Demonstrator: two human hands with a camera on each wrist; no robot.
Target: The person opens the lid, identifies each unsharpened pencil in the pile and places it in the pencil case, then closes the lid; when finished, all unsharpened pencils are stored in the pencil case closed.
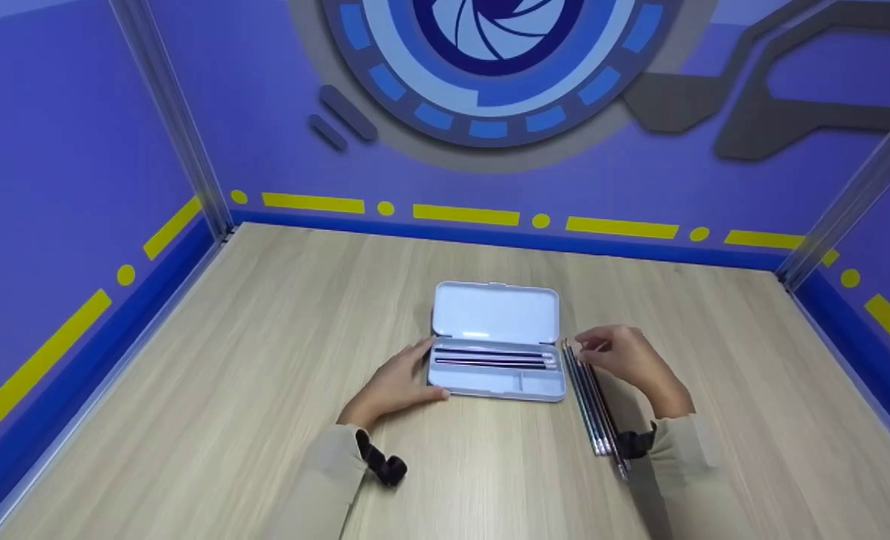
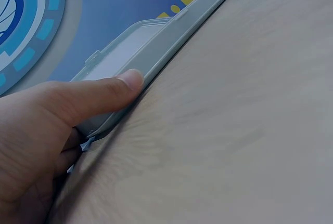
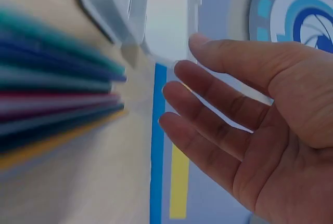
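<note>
White pencil case lengthwise left-right | hands: left presses its end | right released over pencils

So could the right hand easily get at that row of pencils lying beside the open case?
Probably yes: the right hand hovers open over the coloured pencils, nothing between them and the light plastic case.

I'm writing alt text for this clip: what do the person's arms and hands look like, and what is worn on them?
Both hands, left hand and right hand, are bare. Each arm has a loose beige sleeve and a small black wrist-mounted device on a strap.
</note>
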